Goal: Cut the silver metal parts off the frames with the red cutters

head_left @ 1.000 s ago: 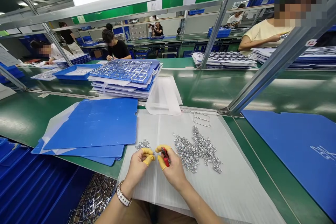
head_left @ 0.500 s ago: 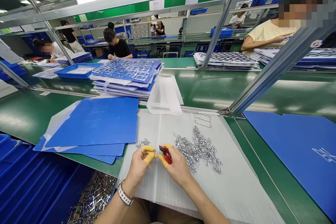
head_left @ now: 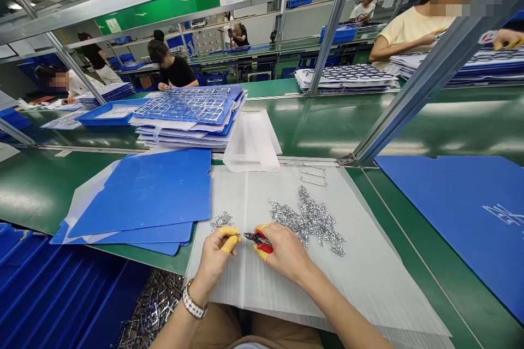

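Yellow finger covers are on both hands. My left hand (head_left: 219,248) pinches a tiny silvery piece (head_left: 238,235) between thumb and index finger. Red-handled cutters (head_left: 262,242) are gripped in my right hand (head_left: 284,251), their dark jaws pointing left, close beside that piece. A large pile of small shiny metal parts (head_left: 315,215) lies beyond my right hand on the whitish sheet (head_left: 368,283). Just past my left hand is a smaller heap (head_left: 222,220) of similar parts. A thin metal frame (head_left: 313,174) rests near the sheet's far edge.
Blue sheets (head_left: 143,191) lie at the left, another blue sheet (head_left: 462,212) at the right. Behind stands a stack (head_left: 184,112) topped with metal frames. A bin of metal scraps (head_left: 153,305) is low at the left. Slanting metal posts (head_left: 413,71) cross the view; several people sit beyond.
The cutters have turned so their jaws point left toward my left hand's fingertips. My right hand has shifted slightly right. The whole view has tilted and moved a little.
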`<action>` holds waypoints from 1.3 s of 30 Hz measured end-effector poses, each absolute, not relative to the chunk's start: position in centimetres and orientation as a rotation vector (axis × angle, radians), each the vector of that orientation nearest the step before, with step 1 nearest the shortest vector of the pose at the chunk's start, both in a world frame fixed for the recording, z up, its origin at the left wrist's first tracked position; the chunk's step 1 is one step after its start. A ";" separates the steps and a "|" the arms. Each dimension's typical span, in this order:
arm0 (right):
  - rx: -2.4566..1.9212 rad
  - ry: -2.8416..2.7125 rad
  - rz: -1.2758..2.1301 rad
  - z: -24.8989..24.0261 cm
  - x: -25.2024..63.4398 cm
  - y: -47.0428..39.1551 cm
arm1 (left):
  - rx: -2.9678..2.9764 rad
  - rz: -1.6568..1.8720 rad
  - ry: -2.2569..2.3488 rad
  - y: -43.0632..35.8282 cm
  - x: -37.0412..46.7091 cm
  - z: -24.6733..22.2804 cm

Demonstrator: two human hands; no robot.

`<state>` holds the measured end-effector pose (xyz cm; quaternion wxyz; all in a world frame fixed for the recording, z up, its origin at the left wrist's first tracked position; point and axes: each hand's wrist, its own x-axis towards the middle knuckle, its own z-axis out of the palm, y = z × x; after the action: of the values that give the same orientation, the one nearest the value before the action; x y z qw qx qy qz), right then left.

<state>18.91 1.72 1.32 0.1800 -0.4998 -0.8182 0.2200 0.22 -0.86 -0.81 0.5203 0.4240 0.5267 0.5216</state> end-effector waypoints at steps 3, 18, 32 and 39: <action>-1.401 -2.340 0.622 1.4 18.9 1.8 | 1.144 1.228 1.288 -1.1 0.0 -0.8; -1.403 -2.383 0.614 1.6 19.1 1.5 | 1.622 1.183 1.376 -1.4 -0.3 -1.1; -1.509 -2.260 0.701 1.0 20.4 1.4 | 1.598 1.138 1.427 -1.2 0.6 -0.4; -1.448 -1.813 1.050 2.3 20.0 1.1 | 1.300 1.065 1.374 -0.2 2.2 -0.8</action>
<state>20.00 1.07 2.33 0.2932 -0.5437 -0.6805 0.3941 2.17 -0.23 -0.81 0.4664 0.5297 0.5599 0.4340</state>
